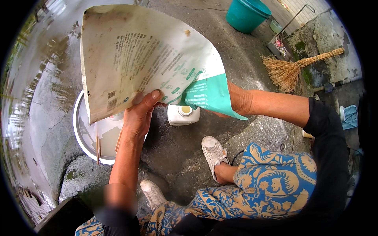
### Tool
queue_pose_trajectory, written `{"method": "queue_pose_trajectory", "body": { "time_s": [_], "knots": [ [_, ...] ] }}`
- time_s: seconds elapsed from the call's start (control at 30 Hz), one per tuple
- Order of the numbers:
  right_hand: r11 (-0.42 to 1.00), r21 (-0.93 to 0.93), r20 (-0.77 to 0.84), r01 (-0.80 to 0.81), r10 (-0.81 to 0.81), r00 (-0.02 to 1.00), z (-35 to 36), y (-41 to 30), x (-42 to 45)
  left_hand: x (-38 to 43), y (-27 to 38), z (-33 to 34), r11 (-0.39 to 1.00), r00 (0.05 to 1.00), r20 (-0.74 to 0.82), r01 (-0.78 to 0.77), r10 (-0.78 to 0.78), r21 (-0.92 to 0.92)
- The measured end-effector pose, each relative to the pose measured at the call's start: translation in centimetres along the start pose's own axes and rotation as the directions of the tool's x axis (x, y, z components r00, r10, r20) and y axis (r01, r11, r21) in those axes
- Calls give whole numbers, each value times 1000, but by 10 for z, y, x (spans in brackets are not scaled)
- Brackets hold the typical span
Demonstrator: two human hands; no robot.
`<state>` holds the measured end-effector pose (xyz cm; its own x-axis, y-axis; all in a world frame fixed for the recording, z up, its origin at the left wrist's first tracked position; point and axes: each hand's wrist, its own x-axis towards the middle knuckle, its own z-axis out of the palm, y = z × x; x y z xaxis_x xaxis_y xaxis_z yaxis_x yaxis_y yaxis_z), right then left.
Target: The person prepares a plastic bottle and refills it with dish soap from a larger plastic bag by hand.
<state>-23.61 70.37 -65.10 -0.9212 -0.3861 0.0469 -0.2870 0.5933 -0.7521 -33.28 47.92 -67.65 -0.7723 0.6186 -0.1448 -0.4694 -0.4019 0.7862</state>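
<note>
A large, stained white sheet (133, 26) with printed writing and a green section (212, 91) bends into a curve in front of me. My left hand (140, 110) grips its lower edge, thumb on the printed face. At the green end is my right hand (237, 98); its fingers are mostly hidden behind the sheet, and it appears to hold that end. Just below the sheet a white plastic jug (181, 116) stands on the ground, its round mouth uncapped. To the left, partly covered by the sheet and my left arm, a white basin (81, 141) contains greyish liquid.
Thin wooden sticks (98, 149) lean in the basin. A green bucket (246, 16) stands at the far side, near a small green bowl (275, 26). A straw broom (295, 66) and a long-handled dustpan (277, 48) lie by the wall at right. Wet concrete (44, 118) spreads leftwards.
</note>
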Motion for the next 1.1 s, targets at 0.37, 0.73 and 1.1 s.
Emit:
{"method": "queue_pose_trajectory", "body": {
  "time_s": [0.37, 0.73, 1.1],
  "knots": [
    [998, -54, 38, -12, 14, 999, -15, -20, 5, 3, 2, -5, 998, 999, -22, -31, 32, 47],
    [880, -423, 20, 215, -228, 973, -6, -3, -4, 0, -1, -9, 998, 1000, -24, -6, 8, 62],
    [900, -392, 54, 190, -184, 981, -1, -1, -8, 0, -8, -13, 997, 998, -40, 49, -47, 59]
  ]
}}
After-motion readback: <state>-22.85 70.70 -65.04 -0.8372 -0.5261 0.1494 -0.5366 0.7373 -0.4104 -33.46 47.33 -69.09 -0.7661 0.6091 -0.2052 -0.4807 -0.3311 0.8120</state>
